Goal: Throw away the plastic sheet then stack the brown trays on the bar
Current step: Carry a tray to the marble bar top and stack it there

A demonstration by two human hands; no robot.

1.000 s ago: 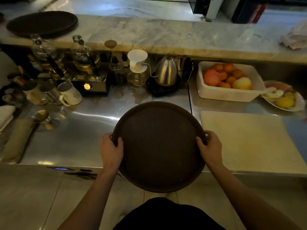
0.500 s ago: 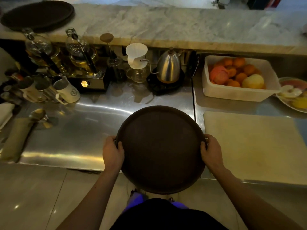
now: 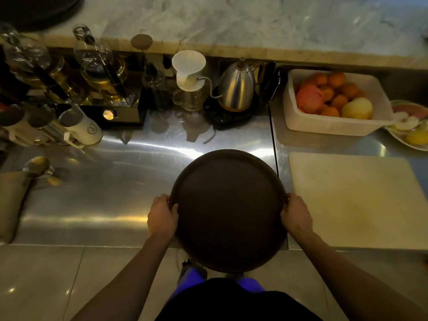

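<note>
Steel surface (image 3: pixel 97 205) runs below a raised marble bar (image 3: pixel 254 26), dimly lit, with the person standing at its near edge. Both hands carry one round brown tray (image 3: pixel 229 209), held level and partly over the surface, partly over the floor. Left hand (image 3: pixel 162 218) is closed around the tray's left rim with the thumb lying on top; right hand (image 3: pixel 296 215) is closed the same way on the right rim, fingers curled under and out of sight.

No plastic sheet shows anywhere, so that part looks done, and the step in hand is judged to be carrying this tray to the stack. Far ahead of the left hand and off to its left, on the bar's corner, lies a dark tray stack (image 3: pixel 37 10), cut by the frame edge.

Directly ahead of the hands stand a white dripper (image 3: pixel 188 68) on a glass server and a steel kettle (image 3: pixel 236 86); ahead of the left hand, siphon brewers (image 3: pixel 97 63) and cups (image 3: pixel 78 126). Beside the right hand lies a pale cutting board (image 3: pixel 356 200), with a fruit tub (image 3: pixel 333 103) beyond it.

Next move likely calls for raising the tray above the tall glassware, swinging it leftward and forward, then lowering it square onto the stack so the rims nest. Clipping a siphon is the risk.
</note>
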